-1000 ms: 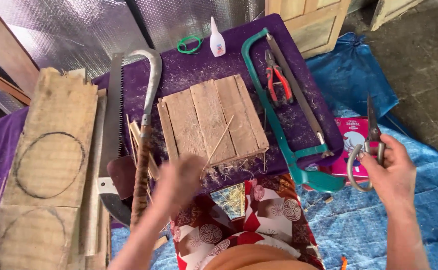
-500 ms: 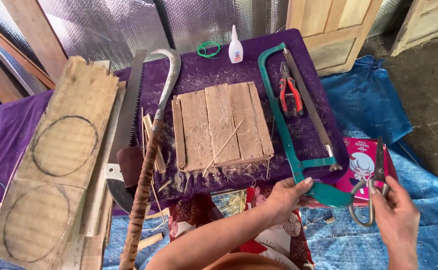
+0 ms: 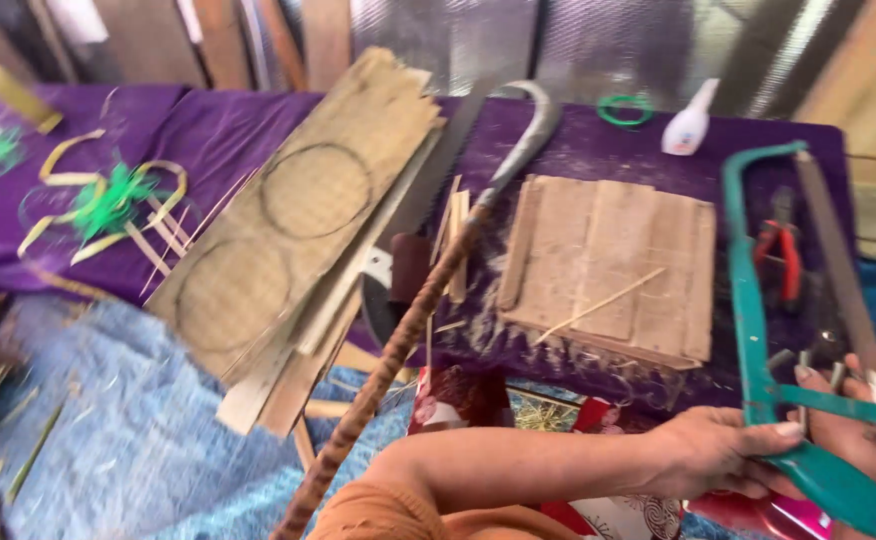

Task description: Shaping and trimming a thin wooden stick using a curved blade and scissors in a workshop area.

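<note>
The left hand [image 3: 718, 455] reaches across from a bent forearm, its fingers closed on the handle end of the teal hacksaw [image 3: 758, 330]; the right hand [image 3: 853, 420] sits just beside it, fingers curled around scissors [image 3: 823, 375] and touching the saw's frame. The hacksaw lies at the right end of the purple-covered counter [image 3: 258, 120], long axis running away from the person. Red pliers [image 3: 780, 250] lie inside its frame, a small slatted wooden board [image 3: 608, 265] just left.

Pliers [image 3: 780, 262] inside saw frame [image 3: 748, 300]; board [image 3: 608, 265] alongside.
</note>
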